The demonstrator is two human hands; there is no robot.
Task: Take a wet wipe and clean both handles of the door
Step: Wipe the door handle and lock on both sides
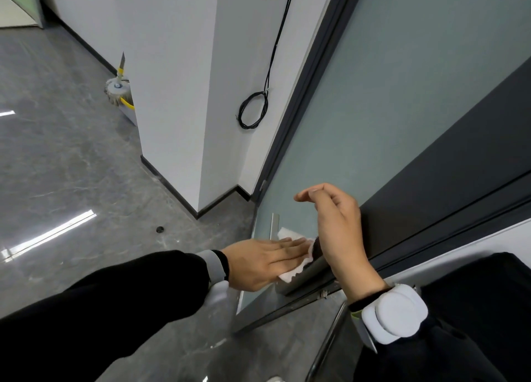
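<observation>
Wet wipe (290, 255) under flat left hand (267, 259)

Left hand (264, 262) lies flat, fingers (290, 245) straight; right hand (337, 226) hangs with loosely curled fingers

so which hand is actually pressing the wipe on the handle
The left hand: it lies flat on the white wipe over the door handle. The right hand rests by the door edge, fingers open, holding nothing.

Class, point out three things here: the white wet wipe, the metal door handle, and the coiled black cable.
white wet wipe (288, 233): head view, upper corner.
metal door handle (309, 275): head view, bare bar.
coiled black cable (254, 109): head view, loop's edge.
</observation>
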